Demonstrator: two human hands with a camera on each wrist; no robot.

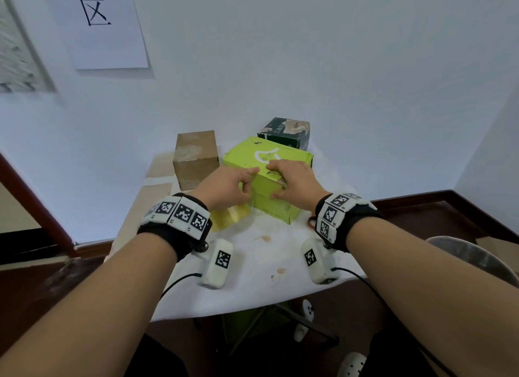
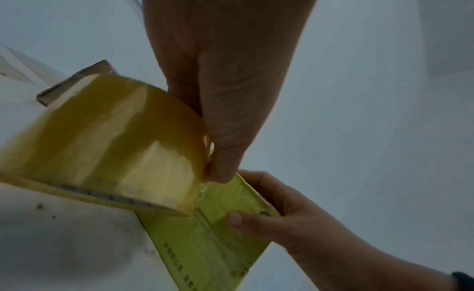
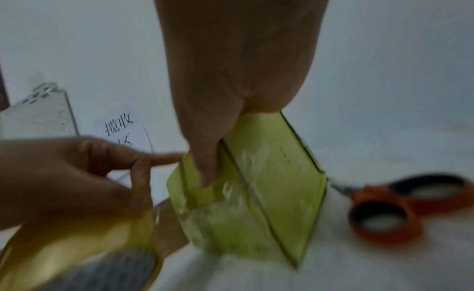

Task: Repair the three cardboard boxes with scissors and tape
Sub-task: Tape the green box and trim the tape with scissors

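A lime-green box [image 1: 280, 208] stands mid-table, with a plain brown box [image 1: 195, 160] to its left and a dark green box [image 1: 285, 132] behind it. My left hand [image 1: 250, 177] grips a roll of yellowish clear tape [image 1: 229, 218] against the green box's near left corner; the roll [image 2: 115, 149] fills the left wrist view. My right hand [image 1: 273, 180] clamps that box's top front edge, fingers on the lid and thumb [image 3: 205, 169] pressing shiny tape onto the side face. Orange-handled scissors [image 3: 384, 214] lie on the table right of the box, mostly hidden behind my right wrist in the head view.
The small table [image 1: 266, 267] has a stained white cover and stands against a white wall; its front edge is close to me. A paper sign [image 1: 98, 26] hangs on the wall at upper left. A round grey seat [image 1: 471, 258] sits low at the right.
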